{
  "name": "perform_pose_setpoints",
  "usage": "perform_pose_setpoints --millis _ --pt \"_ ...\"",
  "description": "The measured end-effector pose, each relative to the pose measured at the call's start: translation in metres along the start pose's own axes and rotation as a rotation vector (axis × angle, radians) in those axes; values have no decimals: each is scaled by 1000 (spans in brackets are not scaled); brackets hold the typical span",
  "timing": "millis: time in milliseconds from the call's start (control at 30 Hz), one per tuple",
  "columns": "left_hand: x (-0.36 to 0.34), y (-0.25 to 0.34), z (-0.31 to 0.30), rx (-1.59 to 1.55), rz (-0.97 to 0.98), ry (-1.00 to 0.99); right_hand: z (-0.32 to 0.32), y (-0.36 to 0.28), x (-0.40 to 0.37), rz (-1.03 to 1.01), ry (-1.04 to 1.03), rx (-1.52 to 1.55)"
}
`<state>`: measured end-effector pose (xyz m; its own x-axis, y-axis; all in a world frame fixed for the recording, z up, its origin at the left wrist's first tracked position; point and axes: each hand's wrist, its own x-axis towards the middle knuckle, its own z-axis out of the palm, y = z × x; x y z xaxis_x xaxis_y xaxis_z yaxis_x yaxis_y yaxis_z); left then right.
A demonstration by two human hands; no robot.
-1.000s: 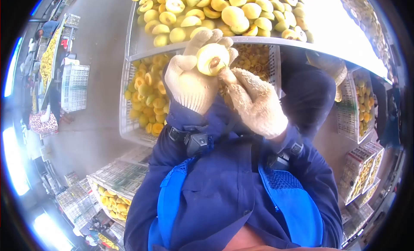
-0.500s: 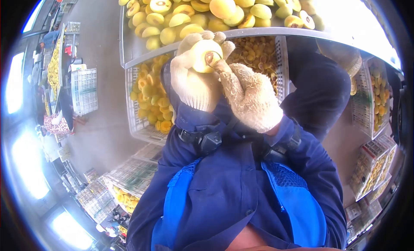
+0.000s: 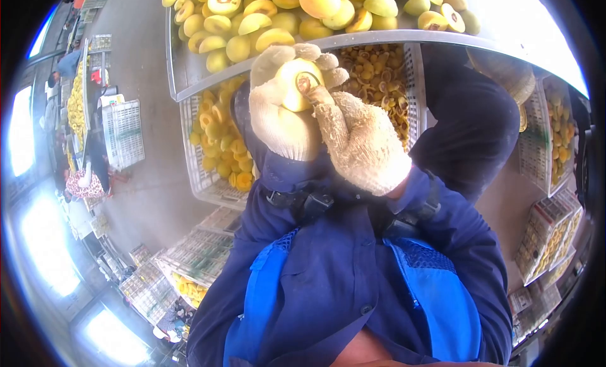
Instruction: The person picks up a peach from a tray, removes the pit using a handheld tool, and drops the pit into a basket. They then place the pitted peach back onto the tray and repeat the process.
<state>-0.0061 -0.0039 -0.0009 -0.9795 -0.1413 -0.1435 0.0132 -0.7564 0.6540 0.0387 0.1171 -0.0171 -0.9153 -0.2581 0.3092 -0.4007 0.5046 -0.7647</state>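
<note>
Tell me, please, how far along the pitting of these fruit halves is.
Partway, it seems. The left crate under the table holds many halves, some apparently hollowed, so those look done. In hand is one fruit half: the left hand cradles it, the right hand is at its visible pit. The piled halves on the table, some showing pits, look left to do.

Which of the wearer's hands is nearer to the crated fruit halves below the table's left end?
Left. The left hand cups a fruit just right of those halves; the right hand is farther right, fingers at the fruit's pit.
</note>
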Motion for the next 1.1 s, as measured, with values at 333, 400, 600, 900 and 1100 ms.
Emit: perform_pose_setpoints --millis 333,400,600,900,1100 --pt "2 0 -7 283 41 49 -2 0 3 -26 -60 28" --pt "1 2 -7 293 44 44 -1 0 2 -41 -56 49" --pt "2 1 -2 245 58 52 8 -3 2 6 31 59" --pt "0 -2 0 201 67 100 6 1 3 -11 29 52" --pt "0 -4 1 251 99 122 4 0 2 8 -14 70"
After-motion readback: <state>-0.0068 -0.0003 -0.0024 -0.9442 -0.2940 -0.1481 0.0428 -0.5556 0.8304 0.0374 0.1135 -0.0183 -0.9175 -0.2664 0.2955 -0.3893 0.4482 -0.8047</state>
